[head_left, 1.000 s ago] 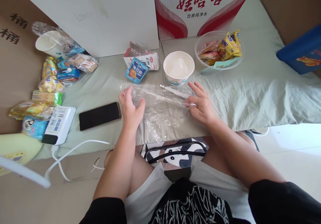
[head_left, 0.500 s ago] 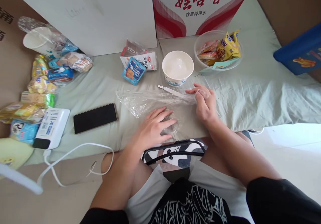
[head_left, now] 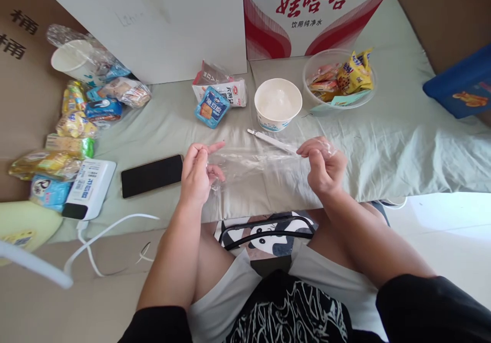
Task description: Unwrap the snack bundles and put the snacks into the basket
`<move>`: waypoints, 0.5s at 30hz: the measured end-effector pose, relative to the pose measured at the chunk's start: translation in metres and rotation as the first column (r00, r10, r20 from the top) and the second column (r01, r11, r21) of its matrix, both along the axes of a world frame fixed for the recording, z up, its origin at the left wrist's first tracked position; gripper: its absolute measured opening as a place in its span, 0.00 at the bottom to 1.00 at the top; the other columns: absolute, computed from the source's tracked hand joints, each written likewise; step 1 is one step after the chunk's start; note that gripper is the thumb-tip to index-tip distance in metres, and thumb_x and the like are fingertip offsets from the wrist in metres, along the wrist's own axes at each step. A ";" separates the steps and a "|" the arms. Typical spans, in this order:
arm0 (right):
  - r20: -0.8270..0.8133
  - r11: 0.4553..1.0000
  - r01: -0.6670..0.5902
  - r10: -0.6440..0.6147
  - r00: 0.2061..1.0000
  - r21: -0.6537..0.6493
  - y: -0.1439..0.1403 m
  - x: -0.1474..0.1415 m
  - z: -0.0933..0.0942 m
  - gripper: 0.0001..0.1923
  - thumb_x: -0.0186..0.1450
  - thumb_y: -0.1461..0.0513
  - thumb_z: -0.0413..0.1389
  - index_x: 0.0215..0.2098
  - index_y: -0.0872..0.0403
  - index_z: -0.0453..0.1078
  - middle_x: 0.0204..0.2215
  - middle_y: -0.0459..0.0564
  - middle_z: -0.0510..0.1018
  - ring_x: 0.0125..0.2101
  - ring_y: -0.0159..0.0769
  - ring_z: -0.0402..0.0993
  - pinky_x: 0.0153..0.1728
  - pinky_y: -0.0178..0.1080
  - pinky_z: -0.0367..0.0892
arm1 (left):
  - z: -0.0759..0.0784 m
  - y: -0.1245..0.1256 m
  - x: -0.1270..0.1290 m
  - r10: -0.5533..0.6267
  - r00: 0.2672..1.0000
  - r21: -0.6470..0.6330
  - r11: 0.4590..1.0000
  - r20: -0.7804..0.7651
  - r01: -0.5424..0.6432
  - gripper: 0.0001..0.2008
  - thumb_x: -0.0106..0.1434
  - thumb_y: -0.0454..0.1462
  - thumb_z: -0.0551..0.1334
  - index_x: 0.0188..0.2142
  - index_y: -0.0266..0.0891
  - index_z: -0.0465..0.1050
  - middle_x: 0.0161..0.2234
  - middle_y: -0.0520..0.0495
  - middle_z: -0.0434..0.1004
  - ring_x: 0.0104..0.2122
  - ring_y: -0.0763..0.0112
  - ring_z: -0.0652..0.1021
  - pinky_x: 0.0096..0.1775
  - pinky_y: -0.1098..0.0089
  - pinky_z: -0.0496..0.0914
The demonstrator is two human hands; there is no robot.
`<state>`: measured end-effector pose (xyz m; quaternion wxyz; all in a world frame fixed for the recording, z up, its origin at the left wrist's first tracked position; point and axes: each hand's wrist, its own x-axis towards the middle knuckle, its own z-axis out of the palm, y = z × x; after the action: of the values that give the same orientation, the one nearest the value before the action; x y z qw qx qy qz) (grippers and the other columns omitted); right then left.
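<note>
Stretching between the two hands, a clear plastic bag [head_left: 255, 161] is held up just above the pale green cloth [head_left: 383, 143] that covers the tabletop. The left hand [head_left: 197, 171] is closed on the bag's left end, thumb and fingers pinched together with the forefinger pointing away. The right hand [head_left: 324, 166] is closed on the right end, where the film is bunched over the knuckles. Just beyond the bag, a thin white utensil [head_left: 272, 141] is seen lying on the cloth, and a white paper bowl [head_left: 278, 102] is set a little farther off. To the far right of the bowl, a clear plastic bowl [head_left: 339, 79] holding snack packets is placed. A blue snack packet [head_left: 211, 106] is laid against a white pouch [head_left: 224, 89] to the left of the paper bowl. A black phone [head_left: 151, 174] is found face up just left of the left hand, and beside it a white power bank [head_left: 90, 189] with a white cable [head_left: 107, 235] trailing toward the near edge. More wrapped snacks [head_left: 76, 123] are piled at the far left.
</note>
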<state>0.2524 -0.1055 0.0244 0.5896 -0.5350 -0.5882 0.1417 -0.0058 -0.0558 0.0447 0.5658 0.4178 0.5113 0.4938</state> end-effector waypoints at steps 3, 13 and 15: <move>-0.070 0.985 -0.065 0.055 0.996 -0.160 -0.004 -0.002 0.006 0.28 0.74 0.44 0.45 0.24 0.49 0.67 0.17 0.47 0.69 0.22 0.36 0.71 0.30 0.43 0.69 | -0.002 -0.001 0.000 0.036 0.999 0.046 0.998 -0.015 -0.035 0.19 0.64 0.50 0.68 0.33 0.43 0.62 0.40 0.49 0.86 0.10 0.86 0.63 0.12 0.75 0.46; 0.422 0.788 -0.229 0.522 0.741 -0.572 0.008 0.024 0.008 0.25 0.73 0.49 0.47 0.25 0.51 0.74 0.14 0.46 0.64 0.19 0.34 0.61 0.26 0.40 0.52 | 0.006 -0.005 -0.015 0.080 0.997 0.102 0.991 0.016 -0.081 0.17 0.65 0.47 0.66 0.31 0.43 0.61 0.26 0.53 0.81 0.09 0.85 0.55 0.14 0.75 0.42; 0.486 0.832 -0.180 0.466 0.740 -0.524 0.009 0.025 0.001 0.25 0.74 0.50 0.47 0.25 0.51 0.73 0.16 0.48 0.68 0.21 0.37 0.66 0.28 0.41 0.58 | 0.009 -0.005 -0.017 0.032 0.998 0.119 0.992 0.063 -0.039 0.18 0.62 0.49 0.68 0.31 0.44 0.62 0.21 0.55 0.77 0.08 0.84 0.54 0.13 0.75 0.44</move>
<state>0.2770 -0.0961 0.0257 0.2017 -0.5577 -0.7800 0.1997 -0.0230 -0.0613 0.0534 0.5460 0.4268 0.4706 0.5461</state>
